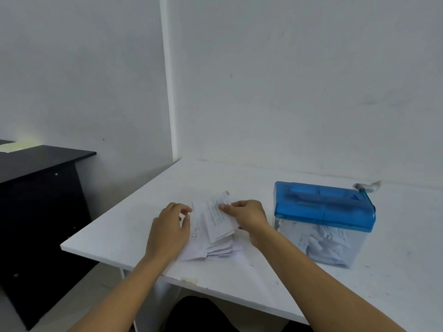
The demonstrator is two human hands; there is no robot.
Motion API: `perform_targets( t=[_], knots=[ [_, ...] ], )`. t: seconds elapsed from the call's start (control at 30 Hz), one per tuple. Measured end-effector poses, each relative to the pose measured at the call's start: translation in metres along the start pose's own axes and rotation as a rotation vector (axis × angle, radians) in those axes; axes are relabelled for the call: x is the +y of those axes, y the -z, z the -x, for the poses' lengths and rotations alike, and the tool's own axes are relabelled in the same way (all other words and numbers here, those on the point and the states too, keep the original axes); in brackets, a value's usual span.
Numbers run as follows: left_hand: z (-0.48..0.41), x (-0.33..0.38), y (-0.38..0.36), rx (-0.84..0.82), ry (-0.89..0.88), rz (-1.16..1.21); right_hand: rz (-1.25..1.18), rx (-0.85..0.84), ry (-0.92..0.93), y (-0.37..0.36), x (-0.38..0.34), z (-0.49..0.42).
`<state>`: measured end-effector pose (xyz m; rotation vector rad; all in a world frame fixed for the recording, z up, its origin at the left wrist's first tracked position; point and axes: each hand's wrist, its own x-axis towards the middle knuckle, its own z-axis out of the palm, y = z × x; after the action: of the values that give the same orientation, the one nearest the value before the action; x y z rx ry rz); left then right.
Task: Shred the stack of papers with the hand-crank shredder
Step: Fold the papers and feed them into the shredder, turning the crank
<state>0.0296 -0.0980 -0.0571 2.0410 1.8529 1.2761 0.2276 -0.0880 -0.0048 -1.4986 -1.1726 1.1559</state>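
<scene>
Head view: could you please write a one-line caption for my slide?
Right hand pinches the top sheet of a paper stack, left hand on its edge, beside a blue hand-crank shredder.
</scene>
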Motion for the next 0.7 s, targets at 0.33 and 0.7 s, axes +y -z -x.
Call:
perform_targets(
  t=[0.33,0.7],
  knots=[
    [-0.037,0.045,0.017,-0.273,0.507,0.783,-0.096,0.003,0.041,-0.008,-0.013,-0.002],
    [-0.019,0.039,0.018,-0.203,0.669,1.062,-0.23,-0.061,-0.004,-0.008,-0.017,-0.001]
  ],
)
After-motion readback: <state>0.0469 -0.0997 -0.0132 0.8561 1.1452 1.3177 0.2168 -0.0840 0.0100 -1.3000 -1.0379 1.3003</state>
